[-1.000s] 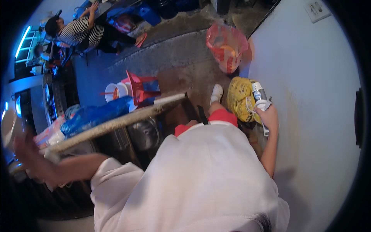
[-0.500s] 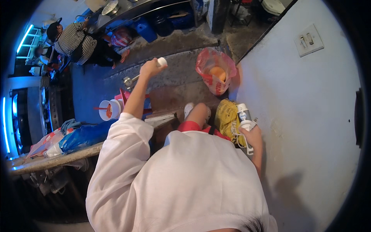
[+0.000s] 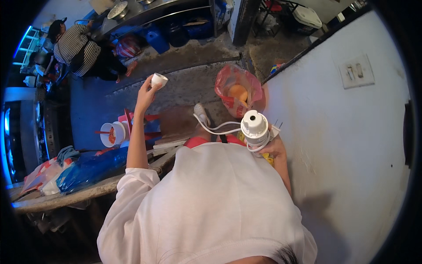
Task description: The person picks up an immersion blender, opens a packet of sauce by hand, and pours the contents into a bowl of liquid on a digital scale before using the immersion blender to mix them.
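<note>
My left hand (image 3: 146,93), held out over the floor, is closed round the white hollow end of a blender shaft (image 3: 159,79). The rest of that piece is hidden behind my hand and forearm. By the wall, my right hand (image 3: 277,148) grips the white motor body of a hand blender (image 3: 254,125), its socketed end facing up. A white cord (image 3: 220,132) loops out from it to the left, and its plug (image 3: 274,131) sticks up beside my fingers. The two blender parts are apart.
A red-and-clear plastic bag (image 3: 233,88) with orange contents stands ahead. Left are a white bucket (image 3: 108,134) with red contents and a worn counter (image 3: 88,193) bearing a blue bag (image 3: 94,169). A wall with a switch plate (image 3: 357,71) rises right. Another person (image 3: 81,50) works far left.
The motor body has come up and inward, tilted so its socket shows. My left hand has shifted left and slightly down, its white piece turned open end up; the metal shaft seen before is now hidden.
</note>
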### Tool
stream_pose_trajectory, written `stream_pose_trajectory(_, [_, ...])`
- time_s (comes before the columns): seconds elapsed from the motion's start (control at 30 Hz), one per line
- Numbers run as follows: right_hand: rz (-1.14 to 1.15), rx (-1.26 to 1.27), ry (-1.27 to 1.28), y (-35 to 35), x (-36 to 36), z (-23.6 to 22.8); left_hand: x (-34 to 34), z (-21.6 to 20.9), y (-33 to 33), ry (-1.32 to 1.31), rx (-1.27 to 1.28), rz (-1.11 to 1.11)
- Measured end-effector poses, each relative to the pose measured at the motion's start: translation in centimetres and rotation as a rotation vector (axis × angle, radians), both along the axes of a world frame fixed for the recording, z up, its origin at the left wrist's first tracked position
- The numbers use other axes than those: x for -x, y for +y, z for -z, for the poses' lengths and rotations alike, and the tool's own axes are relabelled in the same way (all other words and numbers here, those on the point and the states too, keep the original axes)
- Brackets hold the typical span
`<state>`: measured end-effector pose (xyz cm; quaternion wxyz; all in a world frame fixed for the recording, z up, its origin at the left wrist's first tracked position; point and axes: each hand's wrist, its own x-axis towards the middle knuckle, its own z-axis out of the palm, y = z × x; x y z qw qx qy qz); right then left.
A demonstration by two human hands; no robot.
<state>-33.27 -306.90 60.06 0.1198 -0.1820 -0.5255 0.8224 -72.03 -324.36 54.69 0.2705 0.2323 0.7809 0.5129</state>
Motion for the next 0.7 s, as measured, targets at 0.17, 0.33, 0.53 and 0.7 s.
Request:
stream_pose_trajectory(0.17, [-0.090, -0.291, 0.108, 2.3, 7.9, 3.0, 6.0, 9.1, -3.3, 0.178, 0.119, -0.125])
stream_pose_trajectory(0.33, [-0.173, -0.120, 0.044, 5.4, 17.2, 10.4, 10.3, 19.9, -9.0, 0.067, -0.031, -0.376])
stream_pose_trajectory(0.53, [0.122, 0.561, -0.293, 12.7, 29.7, 18.2, 10.5, 23.3, -13.0, -0.092, 0.145, -0.603])
stream_pose_trajectory(0.7, [0.052, 0.585, -0.360, 16.6, 31.1, 24.6, 9.8, 29.9, -18.0, 0.143, -0.052, -0.585])
